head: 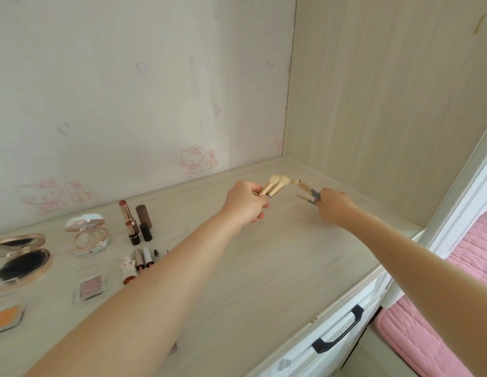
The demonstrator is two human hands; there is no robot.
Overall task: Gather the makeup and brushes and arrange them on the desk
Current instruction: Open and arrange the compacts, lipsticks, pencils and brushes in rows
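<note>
My L hand (246, 201) is clamped on 2 fluffy brushes (275, 185). My R hand (333, 208) pinches maybe 3 thin brushes (306, 190) (blurry). Both are over the desk (250, 268), tips nearly meeting. 2 open compacts (87, 235) lie far left.

**Bright, soft daylight, with bending at the edges**

You get even, pale light across the desk (264, 268), with only a faint shadow under your left forearm (155, 281). The white door frame (471, 186) at the right is nearly blown out. Detail is slightly soft throughout: the pale heads of the brushes (277, 180) melt into the wall (128, 77). Near the borders, the open compact (19, 257) and drawer handle (337, 331) look stretched and curved.
</note>
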